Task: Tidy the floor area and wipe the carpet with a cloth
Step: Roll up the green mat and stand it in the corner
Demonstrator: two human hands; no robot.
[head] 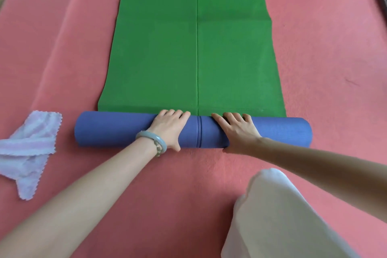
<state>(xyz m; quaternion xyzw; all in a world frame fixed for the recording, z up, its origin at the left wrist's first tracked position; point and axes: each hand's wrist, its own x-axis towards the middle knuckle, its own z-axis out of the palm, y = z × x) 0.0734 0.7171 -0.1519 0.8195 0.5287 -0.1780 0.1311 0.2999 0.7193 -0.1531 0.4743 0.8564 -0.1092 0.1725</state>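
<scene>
Here the mat, green on its upper face, is lying lengthwise on the pink carpet, its near end wound into a blue-purple roll. The left hand and the right hand are gripping that roll near its middle, fingers curling over the far side, thumbs on the near side. A pale bracelet is sitting on the left wrist. The crumpled cloth is lying on the carpet left of the roll, not touching it. A white-trousered knee is showing at lower right.
</scene>
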